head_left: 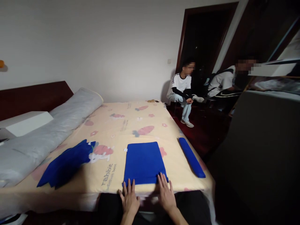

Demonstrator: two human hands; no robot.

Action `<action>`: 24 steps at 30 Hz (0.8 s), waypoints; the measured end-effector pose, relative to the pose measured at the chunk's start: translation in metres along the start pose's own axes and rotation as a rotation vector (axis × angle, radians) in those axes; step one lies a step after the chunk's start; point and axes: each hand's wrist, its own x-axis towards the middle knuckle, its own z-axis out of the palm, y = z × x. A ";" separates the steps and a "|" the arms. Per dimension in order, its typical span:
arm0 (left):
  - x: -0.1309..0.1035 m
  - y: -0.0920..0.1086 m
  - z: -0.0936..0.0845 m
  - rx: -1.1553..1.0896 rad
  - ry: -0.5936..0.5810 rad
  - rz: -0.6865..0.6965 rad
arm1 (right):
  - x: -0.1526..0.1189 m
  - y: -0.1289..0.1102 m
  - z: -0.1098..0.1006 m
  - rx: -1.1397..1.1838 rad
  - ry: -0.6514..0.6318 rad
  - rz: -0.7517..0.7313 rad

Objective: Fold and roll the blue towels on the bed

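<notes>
A flat blue cloth (145,161), folded into a near rectangle, lies on the bed's front part with a small white tag at its left edge. On its near left corner rest the fingertips of my left hand (129,197), stretched out. My right hand (166,193) touches the near right corner, its fingers extended too. To the right lies a long, narrow blue roll (191,157), apparently of similar cloth, close to the bed's edge. A loose, crumpled blue cloth (67,164) lies to the left, apart from both hands.
The bed (122,128) has a yellow patterned sheet. A grey rolled mattress or quilt (58,131) and a white box (28,122) lie along its left side. Two people sit beyond the right edge, one in a white shirt (182,82). A dark cabinet (260,150) stands at right.
</notes>
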 end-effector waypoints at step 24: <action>0.020 0.012 0.024 -0.416 0.142 0.398 | 0.020 -0.042 -0.005 0.313 -0.190 -0.450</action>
